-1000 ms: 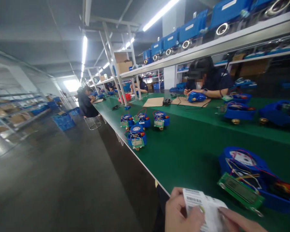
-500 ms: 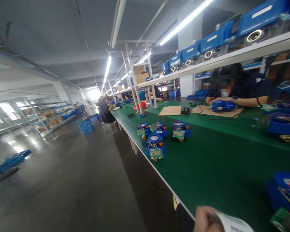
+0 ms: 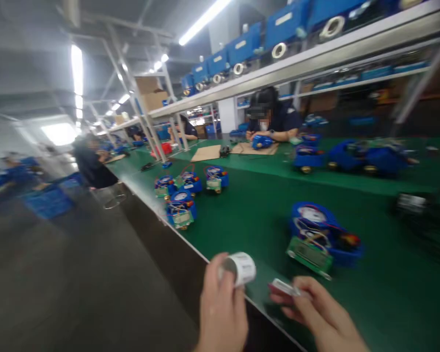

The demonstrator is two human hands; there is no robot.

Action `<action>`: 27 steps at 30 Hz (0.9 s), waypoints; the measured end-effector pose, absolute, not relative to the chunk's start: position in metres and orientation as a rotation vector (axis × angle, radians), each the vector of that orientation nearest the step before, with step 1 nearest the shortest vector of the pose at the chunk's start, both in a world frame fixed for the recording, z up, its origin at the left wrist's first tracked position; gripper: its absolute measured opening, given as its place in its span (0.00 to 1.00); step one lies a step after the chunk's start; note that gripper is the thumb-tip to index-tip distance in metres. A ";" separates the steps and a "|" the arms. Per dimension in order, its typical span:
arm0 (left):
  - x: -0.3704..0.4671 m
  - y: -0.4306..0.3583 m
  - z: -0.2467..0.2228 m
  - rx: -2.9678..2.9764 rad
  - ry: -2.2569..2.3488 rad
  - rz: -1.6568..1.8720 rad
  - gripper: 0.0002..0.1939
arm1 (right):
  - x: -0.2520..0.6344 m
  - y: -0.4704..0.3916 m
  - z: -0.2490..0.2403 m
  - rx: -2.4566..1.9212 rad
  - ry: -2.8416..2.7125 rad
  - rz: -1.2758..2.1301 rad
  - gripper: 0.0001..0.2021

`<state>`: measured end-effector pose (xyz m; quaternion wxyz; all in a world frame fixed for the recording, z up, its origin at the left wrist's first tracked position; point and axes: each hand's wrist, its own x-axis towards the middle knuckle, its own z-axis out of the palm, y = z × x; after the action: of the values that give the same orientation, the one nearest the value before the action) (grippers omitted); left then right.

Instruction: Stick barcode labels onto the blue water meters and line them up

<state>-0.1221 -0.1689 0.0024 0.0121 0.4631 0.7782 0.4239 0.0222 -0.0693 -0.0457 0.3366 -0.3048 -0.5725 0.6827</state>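
My left hand [image 3: 223, 313] is closed around a curled roll of white labels [image 3: 245, 268] at the table's near edge. My right hand [image 3: 324, 313] pinches a small white label [image 3: 284, 287] between thumb and fingers; blur hides its print. Just beyond the right hand, an open blue meter housing [image 3: 346, 256] stands on the green table, with loose wires, a round dial and a green circuit board [image 3: 310, 255] hanging at its front. Neither hand touches it.
Several similar blue meters [image 3: 181, 208] stand left on the green table [image 3: 249, 210]. More blue units [image 3: 383, 159] line the far side. A shelf [image 3: 264, 73] of blue boxes runs overhead. A co-worker [image 3: 278, 117] sits opposite. Dark cables [image 3: 432, 220] lie right.
My view has swung to the right. Both hands are now in sight, the right one with a label, and the near meter shows whole. The label roll appears farther left.
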 end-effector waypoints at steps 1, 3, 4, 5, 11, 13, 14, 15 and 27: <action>-0.135 -0.165 -0.001 1.568 2.523 1.243 0.15 | 0.026 -0.070 -0.040 -0.775 -1.509 1.810 0.21; -0.161 -0.152 -0.011 1.778 2.668 1.078 0.13 | 0.031 -0.070 -0.032 -0.746 -1.563 1.750 0.20; -0.173 -0.144 -0.018 1.859 2.711 0.961 0.12 | 0.035 -0.068 -0.029 -0.747 -1.594 1.666 0.19; -0.182 -0.138 -0.023 1.913 2.735 0.868 0.12 | 0.039 -0.066 -0.026 -0.754 -1.627 1.574 0.18; -0.191 -0.125 -0.023 1.893 2.815 0.562 0.14 | 0.089 -0.030 -0.022 -0.962 -1.604 1.004 0.13; -0.180 -0.120 -0.010 1.931 2.854 0.621 0.20 | 0.102 -0.015 -0.023 -1.022 -1.590 0.900 0.12; -0.173 -0.114 -0.004 1.990 2.832 0.669 0.21 | 0.106 -0.008 -0.024 -1.043 -1.596 0.869 0.12; -0.165 -0.108 0.003 2.074 2.772 0.710 0.22 | 0.108 -0.003 -0.025 -1.058 -1.611 0.852 0.12; -0.141 -0.036 0.034 2.543 1.793 0.681 0.21 | 0.097 0.017 -0.023 -1.036 -1.741 0.777 0.09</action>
<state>-0.1408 -0.0357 0.0341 -0.0216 0.7982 0.5627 0.2137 0.0967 0.0172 -0.0231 0.4670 -0.4224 -0.7094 0.3166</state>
